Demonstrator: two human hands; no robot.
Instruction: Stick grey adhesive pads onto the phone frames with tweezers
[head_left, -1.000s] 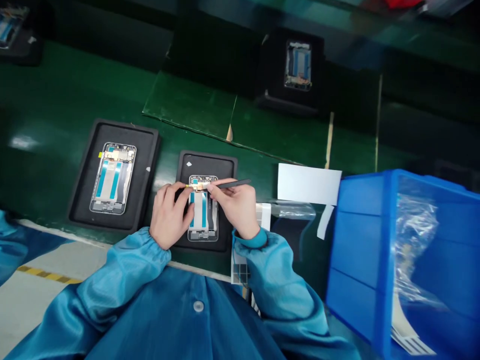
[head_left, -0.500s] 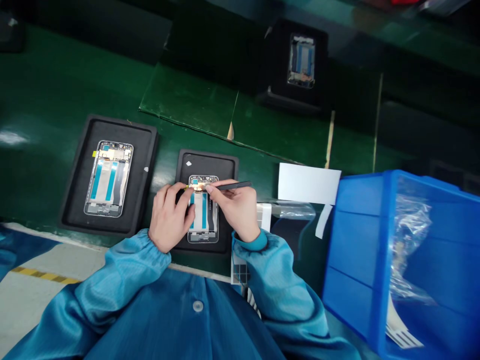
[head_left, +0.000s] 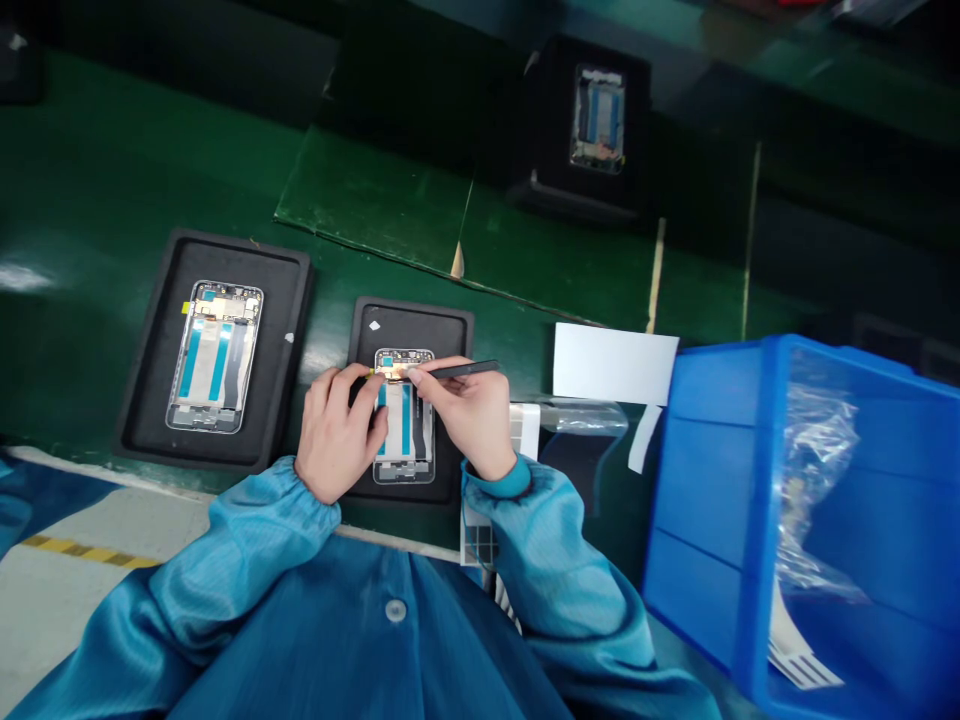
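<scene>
Right hand [head_left: 478, 415] pinches black tool [head_left: 469, 369]; left hand [head_left: 335, 430] curled at phone [head_left: 406, 425], grip unclear. Risk: tip slips, scratches gold section [head_left: 393, 369].

On the opened smartphone [head_left: 394, 430], the left hand [head_left: 334, 432] hides some of the nine-o'clock side, the right hand [head_left: 475, 414] some at two; the tip of the black pen-like tool [head_left: 466, 369] is too small to tell. The view's edge crops a blue bin [head_left: 705, 480] at four o'clock and a black tray [head_left: 18, 75] at ten.
</scene>
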